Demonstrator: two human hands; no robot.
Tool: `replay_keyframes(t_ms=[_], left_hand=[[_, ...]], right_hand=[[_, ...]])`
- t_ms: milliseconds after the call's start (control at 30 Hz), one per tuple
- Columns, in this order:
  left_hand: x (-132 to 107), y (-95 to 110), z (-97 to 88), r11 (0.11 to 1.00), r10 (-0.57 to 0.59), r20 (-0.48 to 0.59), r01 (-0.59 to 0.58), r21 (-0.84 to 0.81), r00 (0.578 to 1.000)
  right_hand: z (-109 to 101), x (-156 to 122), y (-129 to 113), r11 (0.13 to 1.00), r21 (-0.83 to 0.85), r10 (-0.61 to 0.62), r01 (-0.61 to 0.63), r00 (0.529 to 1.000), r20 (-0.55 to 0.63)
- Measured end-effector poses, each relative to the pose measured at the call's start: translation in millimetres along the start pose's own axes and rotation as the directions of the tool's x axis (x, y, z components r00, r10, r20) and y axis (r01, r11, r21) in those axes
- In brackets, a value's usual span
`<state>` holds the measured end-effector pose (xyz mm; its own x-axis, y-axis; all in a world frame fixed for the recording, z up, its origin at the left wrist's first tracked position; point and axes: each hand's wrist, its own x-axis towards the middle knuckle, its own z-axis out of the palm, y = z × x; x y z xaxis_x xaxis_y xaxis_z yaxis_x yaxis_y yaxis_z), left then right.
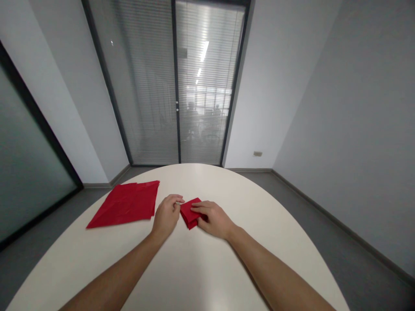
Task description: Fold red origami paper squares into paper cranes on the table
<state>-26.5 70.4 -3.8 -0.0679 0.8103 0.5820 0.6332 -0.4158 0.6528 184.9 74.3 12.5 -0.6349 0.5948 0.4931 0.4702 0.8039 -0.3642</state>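
A small folded piece of red paper [191,210] lies on the white table in front of me, in several layers that part a little at the near edge. My right hand [212,218] grips its right side, fingers flat on top and thumb at the near edge. At the paper's left corner is my left hand [167,214], fingers loosely bent and a little apart, holding nothing; whether a fingertip touches the paper is hard to tell. The right fingers cover part of the folded paper.
Larger flat red sheets [129,205] lie overlapping on the left of the round white table [194,268], close to my left hand. The table's curved edge runs round both sides. Beyond it stand a glass partition with blinds [149,95] and grey walls.
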Motion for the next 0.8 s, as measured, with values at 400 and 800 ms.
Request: replay_keyframes(t_ms=[400,800], left_hand=[[-16,16,3.3,0.958,0.222,0.408,-0.277,0.079,0.886],[-23,23,4.8,0.893,0.098,0.549,-0.317,0.320,0.830]], right_hand=[[-7,0,2,0.962,-0.139,0.231,-0.234,0.972,-0.035],[6,-1,-14,0.950,-0.118,0.301,-0.288,0.946,0.123]])
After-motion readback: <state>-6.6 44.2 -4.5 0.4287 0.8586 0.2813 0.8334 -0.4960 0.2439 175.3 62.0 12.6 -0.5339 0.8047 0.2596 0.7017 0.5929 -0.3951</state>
